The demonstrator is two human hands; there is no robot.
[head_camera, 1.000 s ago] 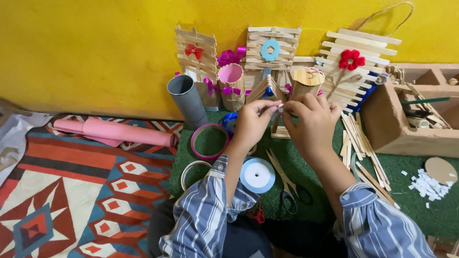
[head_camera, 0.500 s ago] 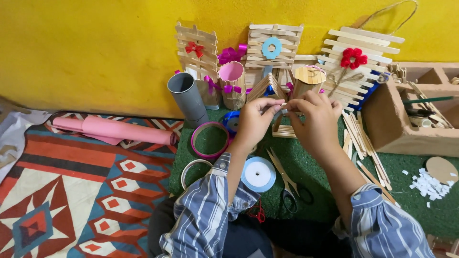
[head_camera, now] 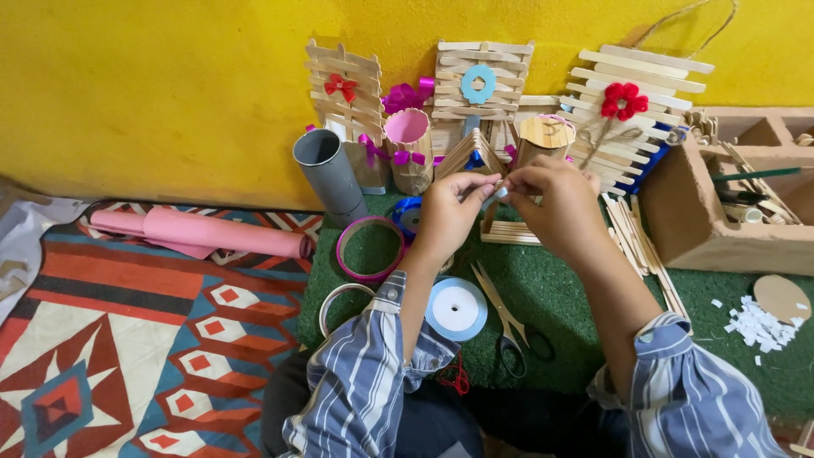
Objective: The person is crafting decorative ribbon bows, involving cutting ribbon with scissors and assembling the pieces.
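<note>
Pinching pale ribbon between hands

Yellow wall; green mat; pink paper roll; grey tube; pale-blue ribbon spool — rug patterned in red, orange, white diamonds — blue-striped sleeves.

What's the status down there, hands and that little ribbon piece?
Left hand and right hand both pinching a small pale ribbon piece. Scissors lying below. Nothing blocking.

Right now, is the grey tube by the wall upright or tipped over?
Upright, leaning slightly: the grey tube stands on end on the green mat, open mouth up.
</note>
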